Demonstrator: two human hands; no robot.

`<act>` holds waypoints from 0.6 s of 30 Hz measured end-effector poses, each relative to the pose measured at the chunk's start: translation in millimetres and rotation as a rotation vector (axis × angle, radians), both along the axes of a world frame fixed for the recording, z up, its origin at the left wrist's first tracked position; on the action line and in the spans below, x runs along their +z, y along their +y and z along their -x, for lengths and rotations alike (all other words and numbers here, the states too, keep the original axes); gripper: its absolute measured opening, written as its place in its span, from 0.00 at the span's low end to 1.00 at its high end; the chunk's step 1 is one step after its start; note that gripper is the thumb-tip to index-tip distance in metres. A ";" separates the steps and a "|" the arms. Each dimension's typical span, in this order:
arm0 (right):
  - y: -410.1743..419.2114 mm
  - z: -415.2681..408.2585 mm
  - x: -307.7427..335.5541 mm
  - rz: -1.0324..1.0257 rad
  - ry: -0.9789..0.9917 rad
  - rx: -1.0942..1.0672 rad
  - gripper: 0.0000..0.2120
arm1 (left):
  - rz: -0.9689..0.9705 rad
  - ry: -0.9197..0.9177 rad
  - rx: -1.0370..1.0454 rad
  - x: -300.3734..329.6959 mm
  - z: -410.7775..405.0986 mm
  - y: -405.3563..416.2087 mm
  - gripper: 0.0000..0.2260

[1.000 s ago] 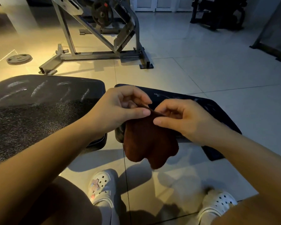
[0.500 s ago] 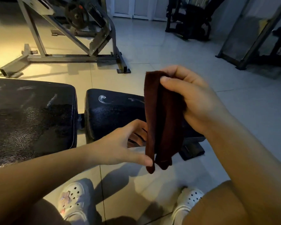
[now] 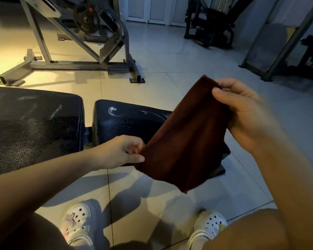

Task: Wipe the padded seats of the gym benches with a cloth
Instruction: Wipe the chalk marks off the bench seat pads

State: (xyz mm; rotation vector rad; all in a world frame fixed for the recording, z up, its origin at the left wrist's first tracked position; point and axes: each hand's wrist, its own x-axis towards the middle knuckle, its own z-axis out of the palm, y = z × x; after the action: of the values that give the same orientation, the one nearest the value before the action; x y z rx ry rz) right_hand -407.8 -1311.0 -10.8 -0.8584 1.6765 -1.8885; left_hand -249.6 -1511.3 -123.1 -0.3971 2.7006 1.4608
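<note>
Tiled floor (image 3: 179,73) beyond the bench is open; we have room ahead. Grey machine frame (image 3: 76,51) stands behind, well apart. Dark machines (image 3: 210,27) sit at the far right. Bench: large pad (image 3: 31,127) on the left, smaller seat pad (image 3: 126,123) just beside it with a narrow gap between, white scuffs on both. Brown cloth (image 3: 184,138) is held in the air over the seat pad's right end, hiding that edge. Right hand (image 3: 242,112) grips its top, fingers curled. Left hand (image 3: 119,152) pinches its lower left corner. White clogs (image 3: 78,224) on the floor below.
</note>
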 end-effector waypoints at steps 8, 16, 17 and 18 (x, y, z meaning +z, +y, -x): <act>4.7 11.5 -14.8 -0.426 0.113 -0.035 0.09 | -0.176 -0.221 0.025 20.4 -22.5 -22.7 0.03; -12.9 -22.8 -61.0 -0.703 -0.028 0.274 0.08 | 0.565 0.310 0.473 49.6 -41.2 -64.2 0.06; -16.9 -24.7 -68.6 -0.706 -0.060 0.261 0.08 | 0.615 0.354 0.485 48.1 -29.4 -68.0 0.06; -21.0 -25.2 -77.8 -0.723 -0.078 0.230 0.07 | 0.651 0.375 0.475 42.0 -14.4 -72.6 0.06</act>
State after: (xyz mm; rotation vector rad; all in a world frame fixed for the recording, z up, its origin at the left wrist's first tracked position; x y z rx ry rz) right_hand -382.6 -1331.9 -88.6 -0.6242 1.9118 -1.0201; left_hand -235.2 -1583.9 -81.1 -0.9248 3.5374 0.6981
